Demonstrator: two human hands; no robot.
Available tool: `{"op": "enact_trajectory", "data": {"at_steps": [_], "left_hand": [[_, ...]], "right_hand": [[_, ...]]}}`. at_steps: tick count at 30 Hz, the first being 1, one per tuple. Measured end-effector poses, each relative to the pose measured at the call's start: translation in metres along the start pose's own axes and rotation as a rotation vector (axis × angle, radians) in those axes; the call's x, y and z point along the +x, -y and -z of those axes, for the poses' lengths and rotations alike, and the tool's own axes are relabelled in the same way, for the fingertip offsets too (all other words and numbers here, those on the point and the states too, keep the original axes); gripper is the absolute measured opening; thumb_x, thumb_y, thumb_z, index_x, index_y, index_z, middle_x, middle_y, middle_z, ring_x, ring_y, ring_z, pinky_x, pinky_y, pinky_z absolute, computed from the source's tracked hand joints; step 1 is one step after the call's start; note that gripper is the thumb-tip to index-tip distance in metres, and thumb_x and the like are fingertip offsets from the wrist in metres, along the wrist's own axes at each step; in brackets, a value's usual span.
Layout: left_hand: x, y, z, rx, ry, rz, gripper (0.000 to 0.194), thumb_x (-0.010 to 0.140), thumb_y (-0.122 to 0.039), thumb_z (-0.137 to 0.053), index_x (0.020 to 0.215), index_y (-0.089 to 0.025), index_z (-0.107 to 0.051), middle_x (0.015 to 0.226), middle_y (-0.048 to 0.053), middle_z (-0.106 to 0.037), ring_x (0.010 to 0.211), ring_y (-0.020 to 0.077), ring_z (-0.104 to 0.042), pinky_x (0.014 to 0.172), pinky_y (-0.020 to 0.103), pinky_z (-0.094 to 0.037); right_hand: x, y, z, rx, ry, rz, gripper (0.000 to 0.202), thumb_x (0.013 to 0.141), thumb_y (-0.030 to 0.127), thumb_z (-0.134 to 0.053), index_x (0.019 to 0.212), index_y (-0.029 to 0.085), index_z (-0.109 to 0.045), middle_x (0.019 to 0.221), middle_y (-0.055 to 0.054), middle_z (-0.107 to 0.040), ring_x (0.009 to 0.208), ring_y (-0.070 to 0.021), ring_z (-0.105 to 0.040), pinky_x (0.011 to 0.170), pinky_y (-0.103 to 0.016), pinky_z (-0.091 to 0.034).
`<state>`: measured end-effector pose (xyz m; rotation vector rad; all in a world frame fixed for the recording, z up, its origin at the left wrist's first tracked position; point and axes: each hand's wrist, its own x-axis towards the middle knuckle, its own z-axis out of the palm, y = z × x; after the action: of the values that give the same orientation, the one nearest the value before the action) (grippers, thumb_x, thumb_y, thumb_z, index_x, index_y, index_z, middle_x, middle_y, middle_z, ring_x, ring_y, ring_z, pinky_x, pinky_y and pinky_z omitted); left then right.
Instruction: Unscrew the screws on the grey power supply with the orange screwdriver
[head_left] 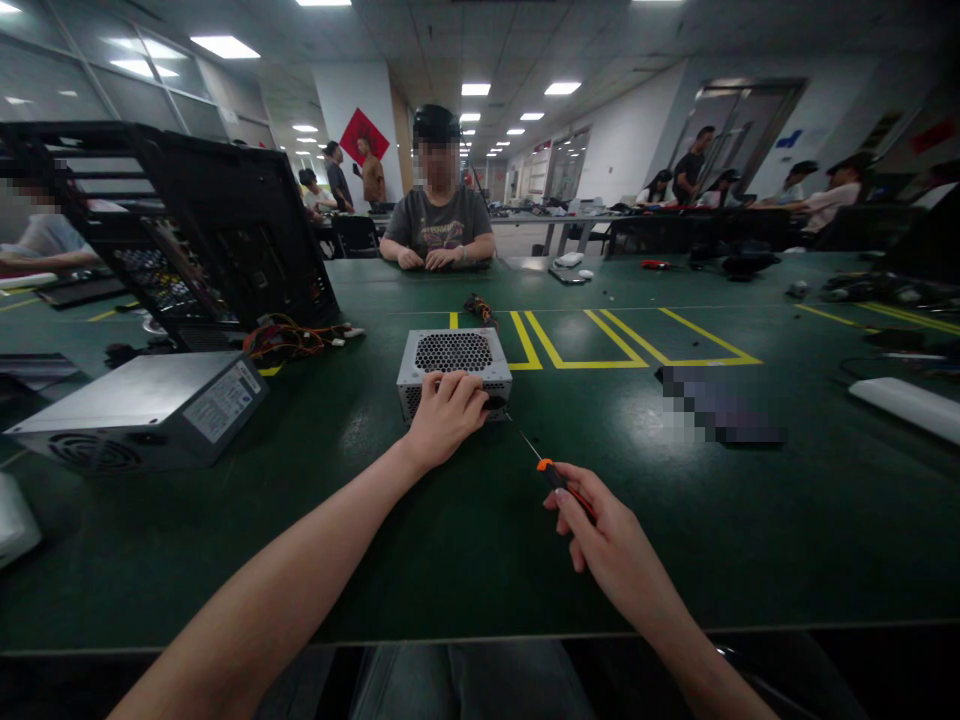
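A silver power supply unit (454, 350) with a honeycomb grille on top rests on the green table (465, 560). My left hand (444, 420) is wrapped over its near side, fingers on the casing, beside a small dark part at the near right corner. That dark part is too small to identify. In my right hand (589, 515) is a screwdriver (559, 478) with an orange and black handle; its thin shaft slants up and left, and its tip is at the unit's near right corner. Cables (480, 310) lie behind the unit.
At left stand a larger silver power supply (142, 410) and an open black computer case (225, 240), with cables (289, 340) between. A blurred flat object (720, 410) and a white bar (907, 408) lie right. A person (439, 215) sits opposite.
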<state>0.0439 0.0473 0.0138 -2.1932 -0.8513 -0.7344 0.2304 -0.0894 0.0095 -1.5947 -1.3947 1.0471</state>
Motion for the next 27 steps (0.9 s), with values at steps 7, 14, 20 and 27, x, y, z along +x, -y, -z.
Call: {"op": "enact_trajectory", "data": {"at_steps": [7, 14, 20, 27], "left_hand": [[-0.0008, 0.0021, -0.0042, -0.080, 0.004, 0.020, 0.013, 0.084, -0.023, -0.050, 0.090, -0.016, -0.059, 0.105, 0.013, -0.054, 0.107, 0.0268, -0.046, 0.086, 0.044, -0.033], [0.0022, 0.0007, -0.0013, -0.051, 0.058, 0.005, 0.018, 0.084, -0.024, -0.050, 0.100, -0.019, -0.057, 0.115, 0.015, -0.050, 0.112, 0.0289, -0.044, 0.086, 0.047, -0.033], [0.0026, -0.0008, -0.0009, -0.080, 0.065, -0.032, 0.018, 0.086, -0.020, -0.048, 0.101, -0.022, -0.056, 0.125, 0.014, -0.048, 0.120, 0.0275, -0.040, 0.094, 0.052, -0.028], [0.0038, -0.0008, 0.0021, -0.137, 0.091, -0.017, 0.015, 0.086, -0.021, -0.047, 0.094, -0.016, -0.058, 0.123, 0.014, -0.052, 0.120, 0.0276, -0.042, 0.094, 0.048, -0.030]], "right_hand": [[-0.0011, -0.0004, 0.0000, -0.003, -0.014, -0.002, 0.040, 0.085, 0.041, -0.037, 0.118, 0.018, -0.044, 0.081, 0.000, -0.053, 0.046, -0.0063, -0.045, 0.039, -0.022, -0.041], [-0.0018, -0.0012, -0.0010, 0.012, -0.019, 0.005, 0.040, 0.085, 0.040, -0.038, 0.118, 0.018, -0.044, 0.080, 0.000, -0.053, 0.047, -0.0072, -0.046, 0.040, -0.023, -0.043], [-0.0032, -0.0021, -0.0007, 0.037, -0.021, 0.024, 0.040, 0.085, 0.040, -0.040, 0.117, 0.018, -0.045, 0.082, -0.001, -0.055, 0.050, -0.0083, -0.048, 0.041, -0.023, -0.044], [-0.0041, -0.0005, -0.0003, 0.055, -0.020, 0.024, 0.040, 0.084, 0.040, -0.041, 0.117, 0.017, -0.046, 0.081, -0.002, -0.055, 0.053, -0.0094, -0.049, 0.041, -0.023, -0.044]]}}
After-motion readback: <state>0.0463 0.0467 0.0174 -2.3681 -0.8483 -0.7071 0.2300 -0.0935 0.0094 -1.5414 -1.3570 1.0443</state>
